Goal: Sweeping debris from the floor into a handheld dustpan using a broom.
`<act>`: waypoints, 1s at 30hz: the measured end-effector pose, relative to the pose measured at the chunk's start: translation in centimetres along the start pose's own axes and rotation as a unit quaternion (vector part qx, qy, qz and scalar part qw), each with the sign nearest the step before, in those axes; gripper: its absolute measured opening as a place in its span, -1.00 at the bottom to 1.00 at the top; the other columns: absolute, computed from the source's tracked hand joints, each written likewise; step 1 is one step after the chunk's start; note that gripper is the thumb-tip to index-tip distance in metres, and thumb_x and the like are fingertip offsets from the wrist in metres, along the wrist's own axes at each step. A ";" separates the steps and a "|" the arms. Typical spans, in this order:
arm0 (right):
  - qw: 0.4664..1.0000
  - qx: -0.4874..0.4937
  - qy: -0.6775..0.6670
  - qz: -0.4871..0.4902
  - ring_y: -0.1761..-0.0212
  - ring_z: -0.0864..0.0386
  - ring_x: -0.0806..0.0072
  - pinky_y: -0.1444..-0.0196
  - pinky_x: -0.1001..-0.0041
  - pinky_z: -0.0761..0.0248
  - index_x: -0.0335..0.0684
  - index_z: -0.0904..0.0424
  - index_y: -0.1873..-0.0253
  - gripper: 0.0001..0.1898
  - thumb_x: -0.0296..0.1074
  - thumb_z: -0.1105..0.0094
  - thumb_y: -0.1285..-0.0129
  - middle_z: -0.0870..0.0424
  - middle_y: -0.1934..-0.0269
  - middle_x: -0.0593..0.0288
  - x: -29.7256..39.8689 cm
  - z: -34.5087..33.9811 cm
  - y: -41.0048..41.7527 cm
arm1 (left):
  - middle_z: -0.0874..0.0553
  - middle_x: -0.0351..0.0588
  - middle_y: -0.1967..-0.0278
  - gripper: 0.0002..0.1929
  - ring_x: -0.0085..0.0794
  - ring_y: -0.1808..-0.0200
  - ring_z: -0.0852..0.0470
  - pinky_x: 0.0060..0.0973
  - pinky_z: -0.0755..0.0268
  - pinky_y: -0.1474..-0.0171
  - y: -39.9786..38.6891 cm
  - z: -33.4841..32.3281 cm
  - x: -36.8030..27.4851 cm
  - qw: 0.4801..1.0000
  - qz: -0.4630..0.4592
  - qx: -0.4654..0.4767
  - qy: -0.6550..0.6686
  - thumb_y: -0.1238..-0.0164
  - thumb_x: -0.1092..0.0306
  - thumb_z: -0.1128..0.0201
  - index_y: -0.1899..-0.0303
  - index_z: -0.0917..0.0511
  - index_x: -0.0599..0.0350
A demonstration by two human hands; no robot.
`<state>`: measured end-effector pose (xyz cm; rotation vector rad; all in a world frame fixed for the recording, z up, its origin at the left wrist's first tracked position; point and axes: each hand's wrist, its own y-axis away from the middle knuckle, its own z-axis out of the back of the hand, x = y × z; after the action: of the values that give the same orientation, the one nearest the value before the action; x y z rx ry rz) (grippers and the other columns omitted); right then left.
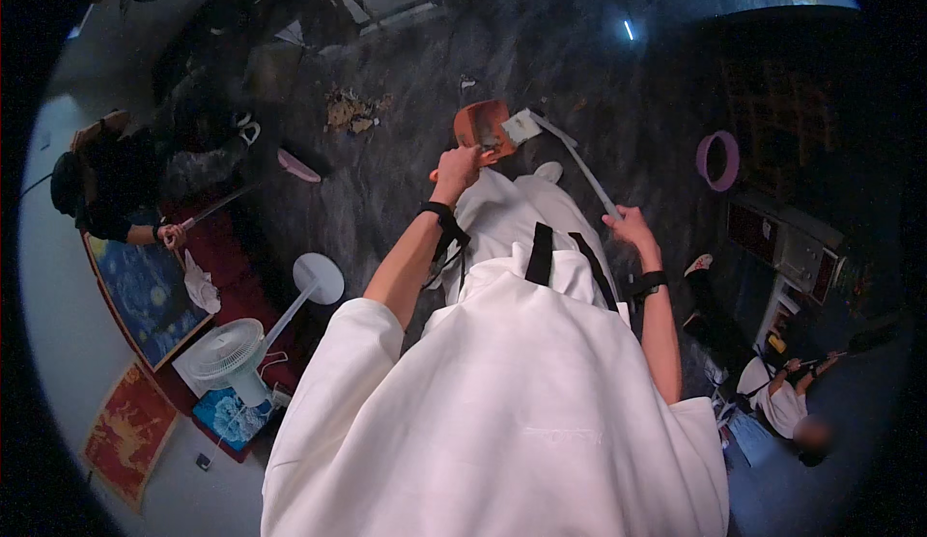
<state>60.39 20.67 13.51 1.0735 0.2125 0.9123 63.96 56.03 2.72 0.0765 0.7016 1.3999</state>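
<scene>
My left hand (pixel 458 169) is closed round the handle of an orange dustpan (pixel 481 125) held low in front of my legs. In my right hand (pixel 634 228) is the grip of a long pale grey handle (pixel 579 159), slanting down to the left towards the dustpan. At its lower end, against the dustpan's right side, is a whitish flat piece (pixel 522 128); whether it belongs to the tool or is litter, I cannot tell. A heap of brown and pale debris (pixel 355 109) lies on the dark floor (pixel 420 66), left of the dustpan.
A person (pixel 108 182) at the left holds a stick tool; another person (pixel 775 399) works at the lower right. A white fan (pixel 230 352) stands near framed pictures (pixel 141 298). A pink basin (pixel 717 161) is at the right, a pink object (pixel 298 165) at the left.
</scene>
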 end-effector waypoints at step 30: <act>0.974 -0.128 0.155 0.107 0.22 -0.59 0.23 0.13 0.43 -0.37 -0.27 -0.45 -0.06 -0.57 -0.29 -0.20 -0.06 -0.59 0.26 -0.12 9.3 -1.8 5.7 | -0.63 0.05 0.34 -0.64 -0.08 0.31 -0.61 -0.21 -0.47 0.24 5.6 -0.2 3.9 0.990 0.048 0.030 0.127 0.01 0.44 -0.08 0.07 -0.51 -0.02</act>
<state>62.23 29.58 19.77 0.7200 0.2313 1.2670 59.02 60.65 3.55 -0.0221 0.9632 1.4959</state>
